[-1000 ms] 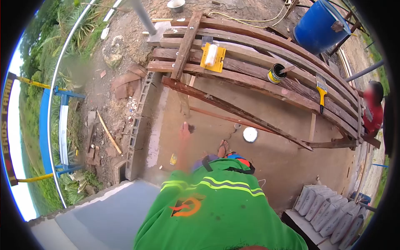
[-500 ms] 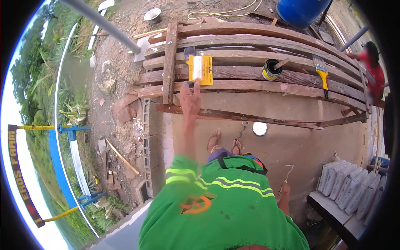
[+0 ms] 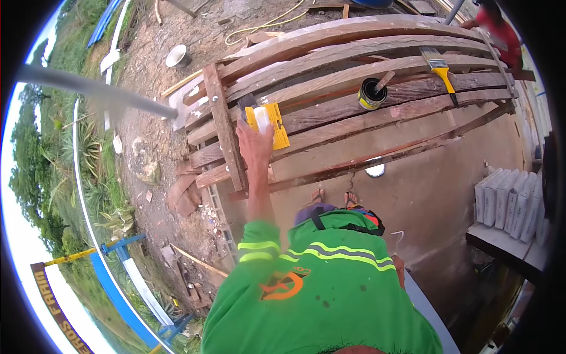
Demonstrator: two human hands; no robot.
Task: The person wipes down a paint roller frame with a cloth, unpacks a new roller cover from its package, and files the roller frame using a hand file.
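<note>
My left hand [image 3: 255, 144] reaches over the slatted wooden bench [image 3: 318, 127], its fingers closed around the lower end of a white paint roller [image 3: 261, 120] on a yellow card [image 3: 277, 121]. Dark bristles of what looks like a brush [image 3: 246, 101] poke out beyond the card. Low at my right side, my right hand [image 3: 398, 268] is mostly hidden by my green shirt. A bent wire roller frame [image 3: 399, 235] rises from it. Farther right on the slats are an open paint can [image 3: 372, 94] with a stick in it and a yellow-handled paintbrush [image 3: 441, 74].
A person in red [image 3: 501, 38] is at the bench's far right end. White packs [image 3: 510, 197] stand in a row on a ledge at right. A white round lid or container [image 3: 375, 168] lies on the floor beyond my feet. A bucket [image 3: 178, 56] sits on the dirt.
My view has turned and shifted. My left hand has moved further onto the roller and its card, which now sit tilted relative to the slats. The right hand is now more hidden.
</note>
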